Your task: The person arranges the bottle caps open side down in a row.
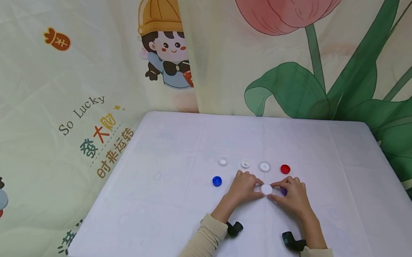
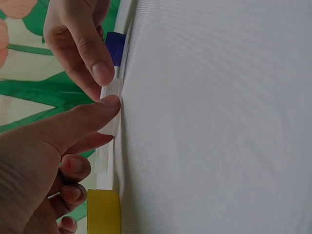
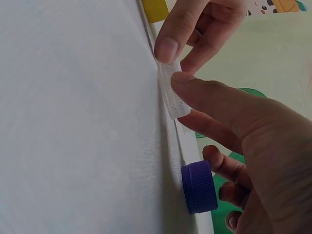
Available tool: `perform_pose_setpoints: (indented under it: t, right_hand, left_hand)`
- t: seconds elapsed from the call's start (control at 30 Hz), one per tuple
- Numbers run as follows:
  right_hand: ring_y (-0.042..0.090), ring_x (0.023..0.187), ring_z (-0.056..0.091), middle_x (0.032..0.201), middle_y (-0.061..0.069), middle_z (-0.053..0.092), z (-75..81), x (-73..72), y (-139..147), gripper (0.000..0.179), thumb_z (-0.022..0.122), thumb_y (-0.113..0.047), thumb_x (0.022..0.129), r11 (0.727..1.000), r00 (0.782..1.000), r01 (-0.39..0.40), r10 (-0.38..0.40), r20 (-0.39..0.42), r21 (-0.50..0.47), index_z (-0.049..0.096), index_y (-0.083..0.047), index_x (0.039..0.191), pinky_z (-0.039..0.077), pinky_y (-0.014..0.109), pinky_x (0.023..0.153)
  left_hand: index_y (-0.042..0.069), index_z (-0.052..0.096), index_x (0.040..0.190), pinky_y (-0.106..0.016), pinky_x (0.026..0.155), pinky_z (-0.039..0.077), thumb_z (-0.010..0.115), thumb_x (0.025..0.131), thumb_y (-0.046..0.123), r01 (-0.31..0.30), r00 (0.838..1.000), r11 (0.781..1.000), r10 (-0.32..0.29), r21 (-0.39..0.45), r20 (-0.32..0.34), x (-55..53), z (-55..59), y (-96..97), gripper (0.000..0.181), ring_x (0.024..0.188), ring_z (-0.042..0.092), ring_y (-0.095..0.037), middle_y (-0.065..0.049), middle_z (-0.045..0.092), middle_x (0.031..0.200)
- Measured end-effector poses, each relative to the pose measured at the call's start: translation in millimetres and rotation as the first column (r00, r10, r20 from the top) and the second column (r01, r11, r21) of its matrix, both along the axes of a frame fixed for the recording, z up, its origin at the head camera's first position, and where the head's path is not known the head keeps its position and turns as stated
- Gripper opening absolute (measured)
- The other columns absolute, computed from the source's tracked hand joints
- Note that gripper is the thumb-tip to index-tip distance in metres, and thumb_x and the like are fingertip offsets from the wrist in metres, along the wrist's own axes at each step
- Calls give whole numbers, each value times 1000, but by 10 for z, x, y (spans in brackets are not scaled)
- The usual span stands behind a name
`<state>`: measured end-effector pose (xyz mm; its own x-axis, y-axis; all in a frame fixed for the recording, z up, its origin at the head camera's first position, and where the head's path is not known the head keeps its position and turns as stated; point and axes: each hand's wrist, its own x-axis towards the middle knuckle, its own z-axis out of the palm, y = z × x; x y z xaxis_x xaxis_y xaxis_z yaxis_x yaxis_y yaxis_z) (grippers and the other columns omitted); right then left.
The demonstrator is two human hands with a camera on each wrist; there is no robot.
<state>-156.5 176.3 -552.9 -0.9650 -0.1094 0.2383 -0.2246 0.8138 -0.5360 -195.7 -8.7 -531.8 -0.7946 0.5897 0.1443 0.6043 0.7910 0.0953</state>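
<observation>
A round white bottle cap [image 1: 266,189] with a ridged rim [image 3: 171,95] lies between my two hands, low at the tabletop. My left hand [image 1: 243,186] pinches its left edge between thumb and finger. From the other side, my right hand [image 1: 293,194] pinches the right edge the same way. Partly covered by the right hand is a purple cap [image 1: 284,192], seen upright on its side wall in the right wrist view [image 3: 200,187]. A yellow cap [image 2: 103,211] sits near my left hand's curled lower fingers; the left hand hides it in the head view.
Beyond the hands runs a row of caps: a clear one [image 1: 223,161], two whitish ones [image 1: 245,164] [image 1: 264,166] and a red one [image 1: 285,169]. A blue cap [image 1: 217,181] is left of them, closer in. White cloth [image 1: 166,204] covers the table; a printed curtain [image 1: 224,66] hangs behind.
</observation>
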Motion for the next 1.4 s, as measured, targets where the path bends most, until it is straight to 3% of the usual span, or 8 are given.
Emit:
perform_pose_setpoints:
  t: [0.23, 0.5, 0.7, 1.0, 1.4]
  right_hand:
    - [17, 76, 37, 78, 0, 48, 22, 11, -15, 42, 81, -38, 60, 1000, 1000, 3, -3, 3, -11, 71, -19, 96, 23, 34, 67]
    - [17, 76, 40, 77, 2, 51, 103, -55, -71, 43, 79, -40, 63, 999, 996, -25, 22, -90, -41, 70, -18, 99, 25, 36, 69]
    - [18, 79, 45, 81, 3, 52, 197, -142, -257, 40, 78, -39, 65, 996, 995, -64, 59, -75, -67, 70, -19, 99, 25, 36, 71]
    - [16, 79, 40, 80, -1, 51, 154, -206, -491, 38, 79, -39, 63, 991, 991, -132, 132, -4, -22, 71, -23, 96, 27, 35, 71]
    - [17, 83, 41, 80, -2, 51, 101, -197, -645, 31, 80, -36, 63, 989, 989, -150, 150, 12, 6, 72, -20, 89, 26, 33, 70]
  left_hand:
    - [32, 68, 103, -26, 69, 29, 67, 69, 56, -19, 1000, 999, 19, -36, -3, 15, 31, -52, 42, 76, 53, -8, 11, 63, 82]
    - [32, 63, 112, -28, 70, 31, 65, 68, 60, -75, 997, 997, 75, -15, 30, -18, 224, -302, 52, 80, 50, -10, 8, 61, 88]
    - [32, 65, 109, -30, 71, 31, 72, 62, 57, -115, 990, 992, 119, -51, 76, -22, 313, -505, 54, 82, 48, -13, 6, 59, 86]
    - [31, 68, 100, -33, 71, 30, 77, 59, 51, -143, 978, 988, 149, -50, 143, -16, 203, -602, 46, 80, 46, -15, 5, 58, 87]
    - [28, 68, 94, -32, 69, 31, 74, 65, 48, -131, 981, 991, 132, -13, 142, -16, 137, -629, 36, 79, 48, -14, 7, 56, 83]
